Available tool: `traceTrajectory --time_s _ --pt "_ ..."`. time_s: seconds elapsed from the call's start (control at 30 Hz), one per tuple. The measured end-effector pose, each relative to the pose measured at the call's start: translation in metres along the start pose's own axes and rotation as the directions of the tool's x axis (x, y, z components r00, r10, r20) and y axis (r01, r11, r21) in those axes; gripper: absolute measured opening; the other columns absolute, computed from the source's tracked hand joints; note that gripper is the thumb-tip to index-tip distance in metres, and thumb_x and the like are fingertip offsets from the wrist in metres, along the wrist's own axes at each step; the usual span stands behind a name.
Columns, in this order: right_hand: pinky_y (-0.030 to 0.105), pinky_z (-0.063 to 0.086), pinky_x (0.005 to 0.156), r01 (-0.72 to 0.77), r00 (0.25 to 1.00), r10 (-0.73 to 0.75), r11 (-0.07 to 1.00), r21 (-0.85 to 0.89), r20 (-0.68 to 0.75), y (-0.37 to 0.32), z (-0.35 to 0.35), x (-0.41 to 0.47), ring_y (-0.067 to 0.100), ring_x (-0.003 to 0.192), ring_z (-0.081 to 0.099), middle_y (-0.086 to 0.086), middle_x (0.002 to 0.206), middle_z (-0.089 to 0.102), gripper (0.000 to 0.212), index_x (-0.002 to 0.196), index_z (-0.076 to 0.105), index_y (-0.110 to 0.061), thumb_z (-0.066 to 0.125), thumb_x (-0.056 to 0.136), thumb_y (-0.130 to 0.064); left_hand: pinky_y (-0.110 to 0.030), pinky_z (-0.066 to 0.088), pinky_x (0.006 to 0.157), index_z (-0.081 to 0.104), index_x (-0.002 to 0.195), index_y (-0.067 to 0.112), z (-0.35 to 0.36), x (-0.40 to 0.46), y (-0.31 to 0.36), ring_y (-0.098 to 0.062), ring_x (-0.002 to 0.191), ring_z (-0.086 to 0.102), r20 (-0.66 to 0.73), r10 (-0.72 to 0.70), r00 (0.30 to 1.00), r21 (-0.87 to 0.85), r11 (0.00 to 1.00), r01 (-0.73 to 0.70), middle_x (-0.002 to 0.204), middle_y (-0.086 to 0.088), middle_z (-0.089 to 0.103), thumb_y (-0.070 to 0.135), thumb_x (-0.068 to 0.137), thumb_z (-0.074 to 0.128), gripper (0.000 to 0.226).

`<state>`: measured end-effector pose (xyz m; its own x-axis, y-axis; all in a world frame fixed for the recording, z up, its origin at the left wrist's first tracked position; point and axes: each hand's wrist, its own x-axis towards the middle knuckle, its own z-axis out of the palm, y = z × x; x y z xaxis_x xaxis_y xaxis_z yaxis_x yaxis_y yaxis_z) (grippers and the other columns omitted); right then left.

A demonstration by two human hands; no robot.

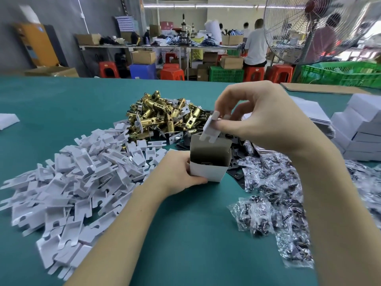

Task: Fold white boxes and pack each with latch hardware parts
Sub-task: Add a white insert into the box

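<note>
head view: the left hand (pixel 181 174) grips the open white box (pixel 208 159) upright on the green table (pixel 185 234), between the pile of white plastic pieces (pixel 82 172) and the bagged screws (pixel 272 193). the right hand (pixel 257 118) pinches one white plastic piece (pixel 210 129) at the box mouth. best to keep the box steady and slide the piece in straight along the wall. the box contents are dim; something dark lies inside, unclear. the brass latches (pixel 162 114) sit behind.
</note>
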<state>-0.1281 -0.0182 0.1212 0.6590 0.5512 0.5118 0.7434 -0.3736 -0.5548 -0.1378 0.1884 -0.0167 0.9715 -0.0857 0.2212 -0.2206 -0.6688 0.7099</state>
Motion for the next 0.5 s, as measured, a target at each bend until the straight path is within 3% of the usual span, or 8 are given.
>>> traceTrajectory --time_s 0.13,0.27,0.33,0.4,0.5 --pt "0.02 0.044 0.057 -0.029 0.991 0.015 0.995 0.098 0.134 -0.003 -0.005 -0.003 0.009 0.056 0.051 0.011 0.064 0.063 0.019 0.074 0.072 -0.017 0.088 0.078 -0.01 -0.01 0.05 0.06 0.062 0.072 0.067 -0.004 0.003 0.0 0.004 0.075 0.068 -0.033 0.017 0.999 0.049 0.999 -0.016 0.077 0.031 0.069 0.02 0.072 0.092 0.056" --pt "0.017 0.049 0.055 -0.02 0.984 0.002 0.995 0.096 0.177 -0.005 -0.007 -0.002 0.014 0.056 0.063 0.003 0.062 0.07 0.02 0.07 0.073 -0.019 0.092 0.074 -0.014 -0.009 0.049 0.061 0.06 0.072 0.071 -0.007 0.004 -0.001 0.002 0.078 0.067 -0.018 0.015 1.0 0.076 0.997 -0.013 0.077 0.034 0.068 0.022 0.073 0.092 0.058" --pt "0.017 0.051 0.055 -0.032 0.989 0.027 0.999 0.035 0.144 -0.003 -0.007 -0.001 0.012 0.057 0.068 -0.002 0.062 0.072 0.019 0.068 0.075 -0.021 0.092 0.073 -0.016 -0.014 0.054 0.068 0.067 0.079 0.061 -0.007 0.003 0.001 0.001 0.08 0.069 0.0 -0.003 1.0 0.072 0.997 0.003 0.08 0.029 0.071 0.025 0.075 0.091 0.043" --pt "0.013 0.046 0.051 -0.065 0.993 0.07 0.996 -0.061 0.094 0.002 -0.004 0.0 0.008 0.057 0.068 -0.008 0.059 0.071 0.019 0.066 0.075 -0.022 0.092 0.074 -0.017 -0.031 0.059 0.08 0.071 0.099 0.042 -0.011 0.005 0.006 -0.006 0.088 0.07 0.047 -0.032 0.998 0.12 0.992 0.026 0.09 0.018 0.075 0.031 0.079 0.087 0.028" --pt "0.007 0.039 0.046 -0.142 0.988 0.15 0.979 -0.147 0.044 0.011 -0.001 0.0 0.001 0.057 0.065 -0.016 0.058 0.068 0.018 0.064 0.076 -0.023 0.091 0.074 -0.019 -0.043 0.057 0.087 0.062 0.118 0.024 -0.025 0.01 0.015 -0.016 0.099 0.065 0.175 -0.106 0.979 0.269 0.961 0.056 0.109 0.007 0.07 0.035 0.083 0.08 0.041"
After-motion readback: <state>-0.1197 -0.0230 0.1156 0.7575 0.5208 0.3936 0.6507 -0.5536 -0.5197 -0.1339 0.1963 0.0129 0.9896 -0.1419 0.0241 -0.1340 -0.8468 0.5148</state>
